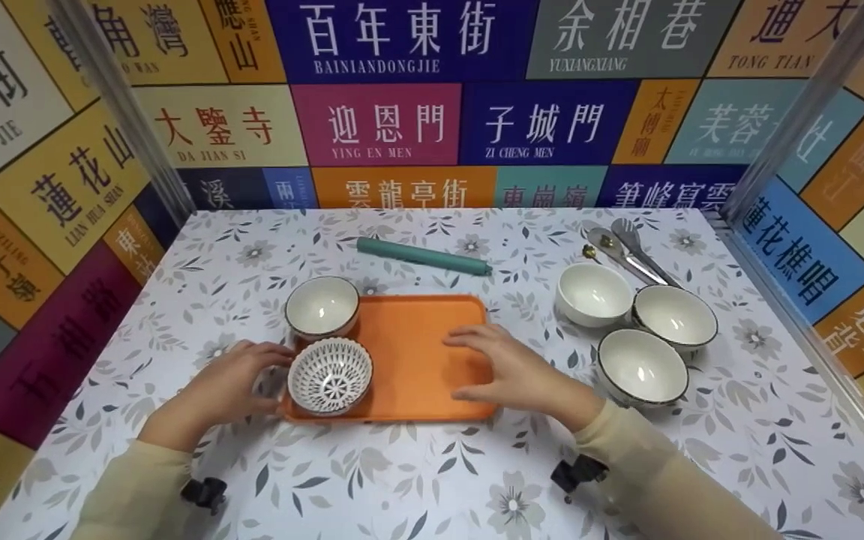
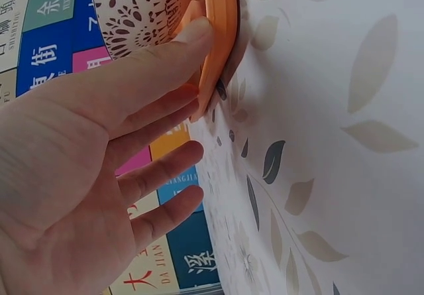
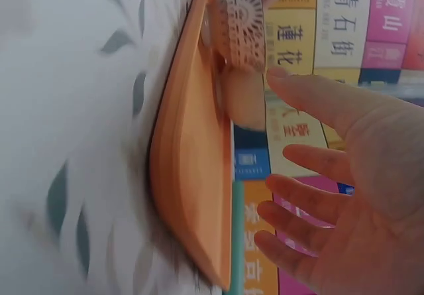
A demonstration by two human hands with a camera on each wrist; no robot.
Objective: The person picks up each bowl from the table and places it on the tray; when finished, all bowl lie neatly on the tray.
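An orange tray [image 1: 421,360] lies in the middle of the flowered table. On its left side stand a white dark-rimmed bowl [image 1: 322,306] and, nearer me, a white patterned bowl [image 1: 329,375]. My left hand [image 1: 229,379] is at the tray's left edge beside the patterned bowl [image 2: 132,10]. Its thumb touches the tray rim [image 2: 222,36], and its other fingers [image 2: 165,169] are straight and spread. My right hand [image 1: 511,371] lies over the tray's right edge with straight fingers. In the right wrist view the right hand [image 3: 351,176] is open, with a gap showing between it and the tray [image 3: 199,195].
Three white bowls [image 1: 594,294] [image 1: 675,316] [image 1: 642,367] stand to the right of the tray, with metal utensils [image 1: 627,251] behind them. A teal rolling pin [image 1: 423,256] lies behind the tray. Walls with coloured signs and slanted metal posts enclose the table.
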